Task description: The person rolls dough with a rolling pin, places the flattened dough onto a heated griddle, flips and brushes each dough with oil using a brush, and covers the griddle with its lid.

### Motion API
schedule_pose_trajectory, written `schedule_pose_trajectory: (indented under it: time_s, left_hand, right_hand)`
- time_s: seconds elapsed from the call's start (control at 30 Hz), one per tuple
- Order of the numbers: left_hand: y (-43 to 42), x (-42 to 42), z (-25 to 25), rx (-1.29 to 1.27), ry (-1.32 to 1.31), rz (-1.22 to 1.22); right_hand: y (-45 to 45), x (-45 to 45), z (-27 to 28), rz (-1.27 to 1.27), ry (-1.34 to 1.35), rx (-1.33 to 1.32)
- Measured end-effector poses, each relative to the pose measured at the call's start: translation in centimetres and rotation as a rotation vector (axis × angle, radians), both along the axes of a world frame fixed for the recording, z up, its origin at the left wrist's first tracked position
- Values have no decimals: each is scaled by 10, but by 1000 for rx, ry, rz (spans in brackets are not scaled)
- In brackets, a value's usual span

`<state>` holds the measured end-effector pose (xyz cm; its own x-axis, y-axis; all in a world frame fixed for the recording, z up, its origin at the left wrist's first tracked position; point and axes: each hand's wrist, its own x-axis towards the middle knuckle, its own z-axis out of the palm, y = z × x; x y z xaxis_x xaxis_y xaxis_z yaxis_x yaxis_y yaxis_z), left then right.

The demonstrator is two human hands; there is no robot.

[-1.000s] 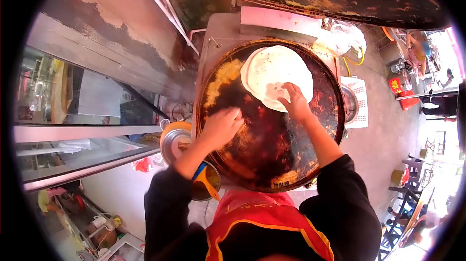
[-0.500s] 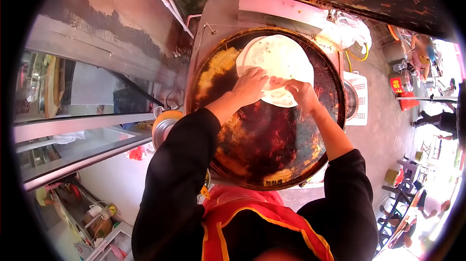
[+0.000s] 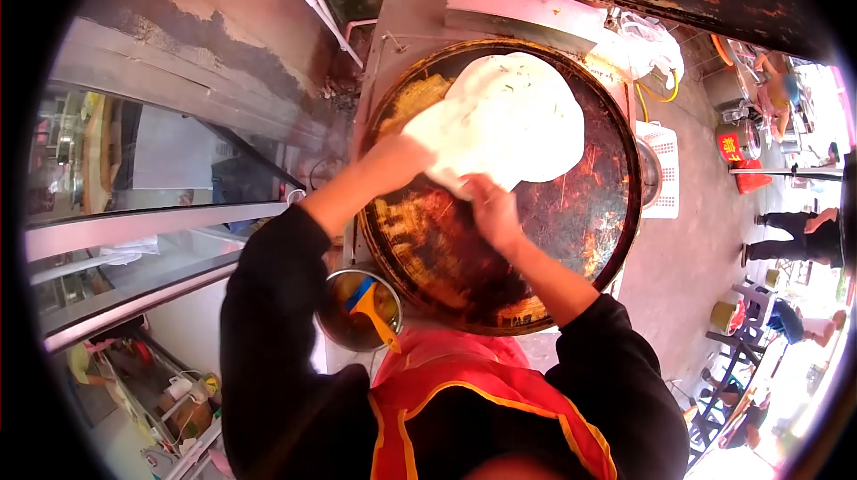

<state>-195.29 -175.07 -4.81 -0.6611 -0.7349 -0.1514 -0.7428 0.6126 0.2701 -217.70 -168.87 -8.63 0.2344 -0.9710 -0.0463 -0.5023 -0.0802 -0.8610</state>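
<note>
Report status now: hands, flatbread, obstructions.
Left hand and right hand gripping near edge of flatbread. Flatbread's far part over griddle. No obstruction visible.

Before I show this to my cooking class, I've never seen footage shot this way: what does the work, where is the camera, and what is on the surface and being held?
There is no machine here, just a person's two bare hands. The one camera sits on the person's head, looking forward and down, so their red apron shows at the bottom.

The big dark round is a griddle. On it lies a pale sheet of dough. The left hand and right hand hold its near edge, though blur hides the exact grip. Beside the griddle, a pot has an orange-and-blue tool across it.
</note>
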Motion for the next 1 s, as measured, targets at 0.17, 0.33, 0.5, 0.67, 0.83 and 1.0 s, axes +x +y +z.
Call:
schedule_pose_trajectory:
  time_s: [0.17,0.33,0.5,0.67,0.83,1.0]
  left_hand:
    - [65,46,15,163,-66,-121]
    - [43,0,31,106,231,41]
    - [10,-51,7,48,240,129]
    - [-7,-86,-18,-28,199,272]
    - [-50,-89,-44,-219,160,555]
    - [-69,-81,-29,-143,184,531]
  right_hand:
    - [27,6,7,476,5,-204]
    - [-62,-70,5,294,390,-332]
    - [-98,-94,2,568,472,-615]
    - [-108,-93,-6,369,230,-394]
    - [-149,-96,-15,-93,-251,72]
    - [-145,-111,16,-252,-472,105]
